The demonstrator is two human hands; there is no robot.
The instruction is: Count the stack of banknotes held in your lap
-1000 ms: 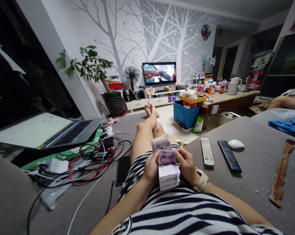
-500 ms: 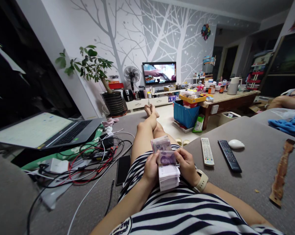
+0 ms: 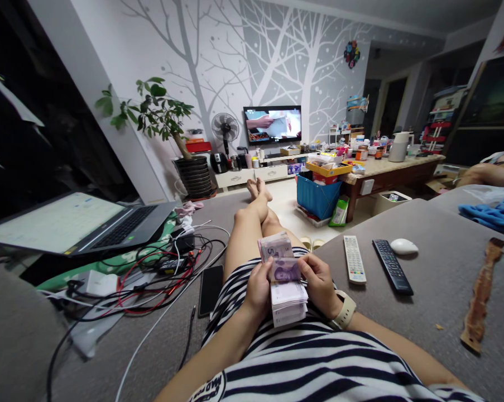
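I sit on a grey sofa with my legs stretched out. A thick stack of purple banknotes (image 3: 287, 298) rests on my lap against my striped dress. My left hand (image 3: 257, 290) grips the stack's left side, thumb on the top note. My right hand (image 3: 319, 283), with a pale watch on the wrist, pinches the right edge of the top notes, which are folded up and away from me. Both hands are closed on the notes.
A black phone (image 3: 210, 289) and tangled cables (image 3: 151, 273) lie to my left, beside an open laptop (image 3: 80, 223). To my right are a white remote (image 3: 354, 259), a black remote (image 3: 392, 266), a white mouse (image 3: 403, 246) and a wooden back scratcher (image 3: 481, 293). Another person's arm (image 3: 488, 174) shows far right.
The hands and banknotes have barely moved. Only the picture on the television has changed.
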